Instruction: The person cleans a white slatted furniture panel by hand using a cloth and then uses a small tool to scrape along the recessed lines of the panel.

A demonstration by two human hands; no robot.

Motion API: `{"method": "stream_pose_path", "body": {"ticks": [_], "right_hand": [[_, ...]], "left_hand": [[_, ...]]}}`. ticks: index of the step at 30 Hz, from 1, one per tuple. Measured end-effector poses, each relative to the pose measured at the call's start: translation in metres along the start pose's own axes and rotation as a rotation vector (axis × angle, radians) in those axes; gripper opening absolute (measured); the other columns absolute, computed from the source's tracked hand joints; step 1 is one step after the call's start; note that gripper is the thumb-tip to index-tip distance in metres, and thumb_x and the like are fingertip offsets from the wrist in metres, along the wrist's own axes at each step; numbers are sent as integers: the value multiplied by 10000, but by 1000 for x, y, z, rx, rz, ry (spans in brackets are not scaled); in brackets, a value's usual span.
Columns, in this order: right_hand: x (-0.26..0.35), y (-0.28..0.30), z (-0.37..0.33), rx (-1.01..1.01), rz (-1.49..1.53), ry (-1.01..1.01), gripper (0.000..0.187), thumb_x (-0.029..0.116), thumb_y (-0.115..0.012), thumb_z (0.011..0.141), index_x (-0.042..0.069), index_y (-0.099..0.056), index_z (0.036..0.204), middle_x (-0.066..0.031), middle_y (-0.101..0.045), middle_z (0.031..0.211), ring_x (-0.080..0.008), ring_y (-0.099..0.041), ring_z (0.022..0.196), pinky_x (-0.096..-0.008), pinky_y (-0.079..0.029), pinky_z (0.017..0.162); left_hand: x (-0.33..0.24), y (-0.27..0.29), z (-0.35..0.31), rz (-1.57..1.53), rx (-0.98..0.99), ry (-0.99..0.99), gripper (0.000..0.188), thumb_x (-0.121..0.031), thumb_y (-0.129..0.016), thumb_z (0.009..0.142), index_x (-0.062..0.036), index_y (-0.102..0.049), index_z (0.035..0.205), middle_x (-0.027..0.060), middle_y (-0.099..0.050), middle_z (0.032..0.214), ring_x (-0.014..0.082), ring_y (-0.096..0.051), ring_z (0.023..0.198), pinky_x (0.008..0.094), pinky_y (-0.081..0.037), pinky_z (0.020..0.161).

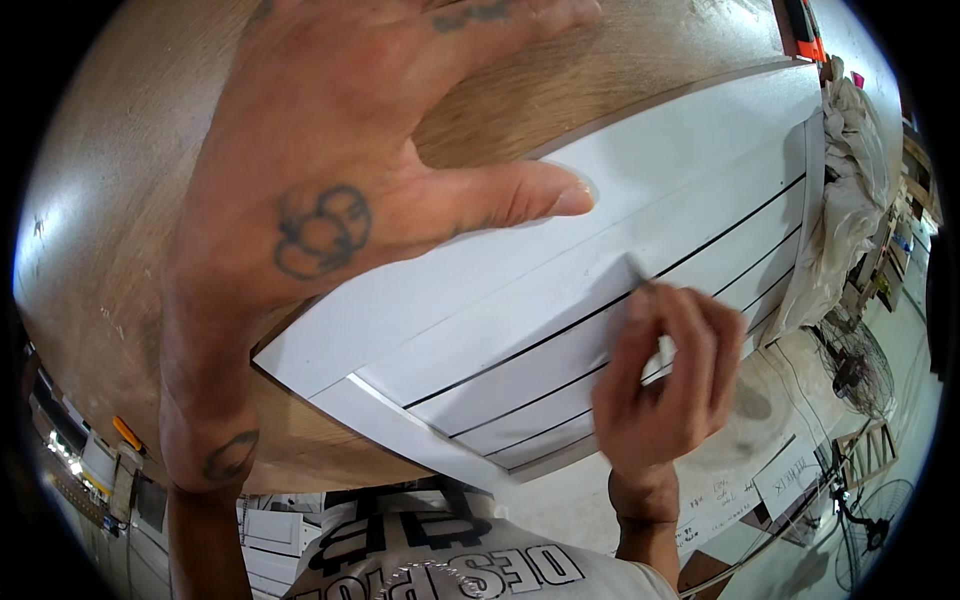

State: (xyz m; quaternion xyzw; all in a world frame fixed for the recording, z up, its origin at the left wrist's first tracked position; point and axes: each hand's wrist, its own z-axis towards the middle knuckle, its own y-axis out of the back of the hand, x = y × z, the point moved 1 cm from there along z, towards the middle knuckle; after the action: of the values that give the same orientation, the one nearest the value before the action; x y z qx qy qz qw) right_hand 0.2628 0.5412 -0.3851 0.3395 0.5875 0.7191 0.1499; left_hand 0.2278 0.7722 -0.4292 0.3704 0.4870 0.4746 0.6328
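A white grooved panel (700, 130), like a cabinet door with a raised frame and dark lines between its slats, lies on a brown wooden worktop (110, 210). Large and close to the camera, my left hand (340, 190) has its fingers stretched out. Its thumb reaches over the panel's far border; whether it touches is unclear, and some fingertips lie outside the picture. My right hand (680, 370) is closed in a pinch over the slats. From its fingertips a small thin grey piece (637, 268) sticks out near the longest dark groove, too blurred to name.
An orange-and-black tool (808, 38) rests at the far right corner. Crumpled pale sheeting (855, 160) hangs along the right side. A yellow-handled tool (127, 433) sits at the left edge. Two fans (855, 370) and some papers (790, 480) are at the lower right.
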Motion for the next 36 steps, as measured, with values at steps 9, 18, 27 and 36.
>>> {"method": "stream_pose_path", "body": {"ticks": [9, 18, 27, 36], "right_hand": [[-2, 0, 1, -31, 6, 39, 235, -123, -713, 732, -58, -702, 958, -136, -612, 818, -222, -553, 688, -321, -440, 548], [-4, 5, 4, -11, -21, 15, 124, -94, -677, 868, -60, -660, 987, -140, -623, 869, -247, -596, 766, -312, -477, 620], [-8, -2, 1, -78, 26, 63, 226, -120, -708, 752, -62, -689, 969, -148, -612, 814, -229, -549, 655, -307, -438, 536], [-9, -9, -8, -215, 168, -29, 250, -59, -785, 788, -53, -697, 1022, -123, -629, 808, -210, -557, 677, -285, -426, 523]], "left_hand": [[1, -1, 2, -10, 3, 6, 777, -637, -717, 809, -153, -580, 1400, 131, -463, 1512, 314, -407, 1431, 585, -187, 1227], [5, 4, -4, 9, 26, 23, 773, -634, -719, 803, -153, -588, 1393, 124, -472, 1510, 314, -417, 1422, 577, -193, 1227], [7, 17, 8, -23, 106, 24, 768, -631, -721, 798, -152, -596, 1386, 118, -481, 1508, 314, -427, 1412, 569, -199, 1226], [39, -7, -4, -30, 76, -34, 851, -659, -769, 680, -213, -620, 1390, 70, -447, 1566, 295, -410, 1449, 573, -113, 1256]]}}
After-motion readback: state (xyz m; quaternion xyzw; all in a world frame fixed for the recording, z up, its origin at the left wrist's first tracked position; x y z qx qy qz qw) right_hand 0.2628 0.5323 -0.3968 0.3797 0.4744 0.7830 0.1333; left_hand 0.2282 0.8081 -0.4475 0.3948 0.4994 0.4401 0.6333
